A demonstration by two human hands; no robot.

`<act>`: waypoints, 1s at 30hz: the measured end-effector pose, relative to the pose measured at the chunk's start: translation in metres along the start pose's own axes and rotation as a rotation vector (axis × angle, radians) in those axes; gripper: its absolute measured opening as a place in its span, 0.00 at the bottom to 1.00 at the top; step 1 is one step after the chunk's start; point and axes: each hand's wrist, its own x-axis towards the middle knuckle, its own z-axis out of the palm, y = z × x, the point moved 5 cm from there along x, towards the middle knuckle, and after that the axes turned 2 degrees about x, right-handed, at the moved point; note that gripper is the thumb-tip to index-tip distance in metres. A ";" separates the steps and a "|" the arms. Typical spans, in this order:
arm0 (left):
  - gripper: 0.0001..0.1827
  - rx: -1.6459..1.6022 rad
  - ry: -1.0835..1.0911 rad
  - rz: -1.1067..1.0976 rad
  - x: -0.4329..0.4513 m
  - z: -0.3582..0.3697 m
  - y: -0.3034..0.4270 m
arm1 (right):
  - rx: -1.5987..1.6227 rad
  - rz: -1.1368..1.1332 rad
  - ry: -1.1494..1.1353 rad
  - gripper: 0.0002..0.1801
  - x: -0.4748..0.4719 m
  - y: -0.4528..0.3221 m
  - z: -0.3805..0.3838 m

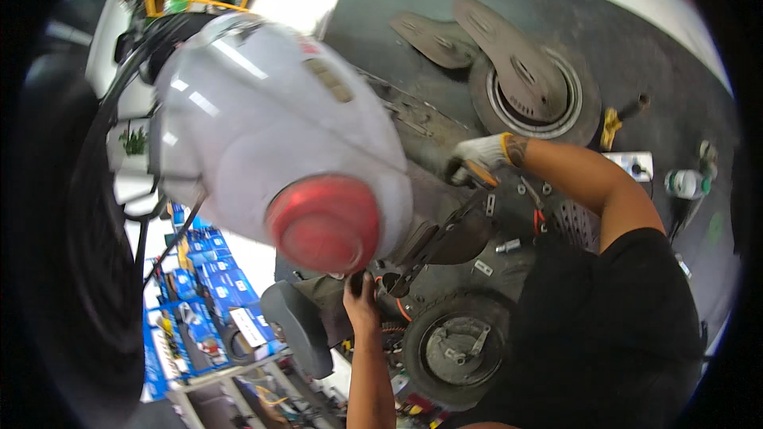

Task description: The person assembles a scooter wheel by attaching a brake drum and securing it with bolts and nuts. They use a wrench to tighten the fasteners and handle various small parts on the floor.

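A glossy white scooter body [286, 125] with a round red light [325, 223] fills the middle, blurred. My left hand [361, 295], bare, has its fingertips at a small dark part just below the red light; its grip is partly hidden. My right hand [477, 161], in a white work glove with a yellow cuff, is curled around an orange-edged object that is too blurred to name. It is beside the dark frame [438, 238] at the body's right side. A loose wheel with a drum hub [459, 348] lies below the frame.
Another tyred wheel [587, 113] lies under brown metal plates [518, 65] at the upper right. Small metal brackets [490, 205], a red-handled tool [538, 220] and a plastic bottle [685, 183] are on the dark floor. Blue boxes [226, 289] stand at the lower left; a large black tyre [77, 238] is nearby.
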 end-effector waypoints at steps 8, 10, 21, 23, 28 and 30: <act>0.19 -0.152 -0.037 -0.052 0.135 0.069 0.017 | 0.184 -0.208 0.284 0.24 0.064 -0.043 0.014; 0.19 -0.191 -0.062 -0.071 0.151 0.086 0.019 | 0.237 -0.213 0.447 0.25 0.085 -0.053 0.021; 0.20 -0.040 0.042 -0.111 0.174 0.114 0.040 | 0.265 -0.300 0.409 0.21 0.152 -0.081 0.035; 0.20 0.002 0.110 -0.153 0.177 0.109 0.041 | 0.276 -0.265 0.417 0.21 0.158 -0.082 0.036; 0.17 0.306 0.072 -0.015 0.195 0.108 0.037 | 0.371 -0.288 0.439 0.20 0.179 -0.092 0.038; 0.18 0.561 0.043 0.148 0.197 0.112 0.038 | 0.386 -0.300 0.429 0.20 0.192 -0.099 0.038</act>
